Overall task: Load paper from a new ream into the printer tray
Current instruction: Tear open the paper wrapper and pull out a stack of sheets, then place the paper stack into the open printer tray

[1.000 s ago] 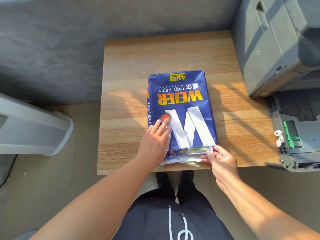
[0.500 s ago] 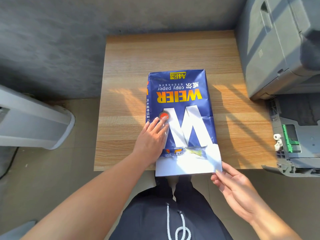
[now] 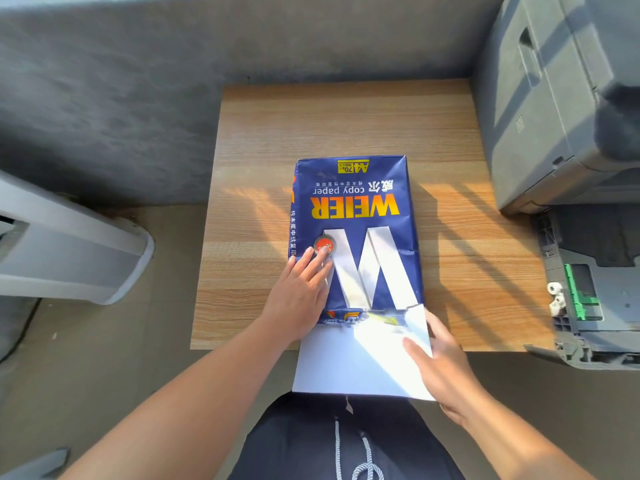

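Ream of copy paper [image 3: 356, 233], in a dark blue wrapper printed "WEIER" in yellow with a large white W, lying flat on the wooden table [image 3: 346, 123], its lettering upside down to the wearer and its near end torn open at the table's front edge. A stack of white sheets [image 3: 349, 362] projects from the torn end, overhanging the table edge above the person's dark trousers [image 3: 311, 441]. Left hand [image 3: 298, 296]: flat on the wrapper's near left corner, fingers extended and close together, fingertips beside the round red seal [image 3: 324, 245]. Right hand [image 3: 440, 362]: closed on the right edge of the projecting sheets, thumb on top, fingers along the side and beneath. At right, the grey printer [image 3: 554, 98] stands against the table; below it the paper tray [image 3: 595, 306] is pulled out, showing a green guide [image 3: 576, 296] and two white rollers. At left stands a white appliance [image 3: 69, 251], on the floor before a grey wall
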Available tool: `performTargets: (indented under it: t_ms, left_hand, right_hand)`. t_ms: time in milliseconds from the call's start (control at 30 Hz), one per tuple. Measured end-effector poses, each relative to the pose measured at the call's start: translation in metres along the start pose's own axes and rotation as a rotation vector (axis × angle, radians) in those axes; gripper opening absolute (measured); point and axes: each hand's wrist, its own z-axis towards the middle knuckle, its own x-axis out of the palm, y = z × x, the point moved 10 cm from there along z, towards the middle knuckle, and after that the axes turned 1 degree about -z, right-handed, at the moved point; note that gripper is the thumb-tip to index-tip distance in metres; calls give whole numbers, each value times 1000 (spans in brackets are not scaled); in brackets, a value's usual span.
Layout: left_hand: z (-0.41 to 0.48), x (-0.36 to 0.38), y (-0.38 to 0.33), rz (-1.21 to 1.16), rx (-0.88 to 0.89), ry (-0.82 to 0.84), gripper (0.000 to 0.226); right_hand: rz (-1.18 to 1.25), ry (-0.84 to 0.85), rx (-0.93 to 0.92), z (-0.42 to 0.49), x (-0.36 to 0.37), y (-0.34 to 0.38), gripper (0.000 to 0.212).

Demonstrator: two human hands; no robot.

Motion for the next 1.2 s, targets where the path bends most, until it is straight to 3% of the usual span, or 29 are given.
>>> performTargets:
  t_ms: [100, 400, 500, 567, 633, 733, 833, 933, 1200]
  left_hand:
    - [1, -2, 1, 11, 9, -16, 50]
    - [1, 3, 0, 110, 95, 13, 61]
    - [-2, 2, 15, 111, 51, 32, 57]
    - [-3, -5, 23, -11, -4, -14, 54]
    - [-17, -17, 27, -279, -110, -117, 53]
    - [-81, -21, 31, -814, -449, -295, 40]
    - [-159, 4, -5, -1088, -715, -188, 35]
    - [-198, 31, -41, -1174, -789, -78, 41]
    - [-236, 12, -65, -1093, -818, -235, 61]
  right_hand:
    - [7, 43, -2, -12, 3, 0, 70]
    - [339, 284, 182, -58, 6, -2, 54]
    - [287, 431, 125, -69, 6, 6, 62]
    - [166, 419, 38, -72, 1, 6, 67]
    - [147, 353, 24, -71, -5, -3, 60]
    - [116, 282, -7, -73, -3, -9, 62]
    - [121, 276, -8, -76, 1, -11, 80]
    - [89, 272, -44, -75, 2, -12, 74]
    - [82, 282, -64, -104, -6, -13, 67]
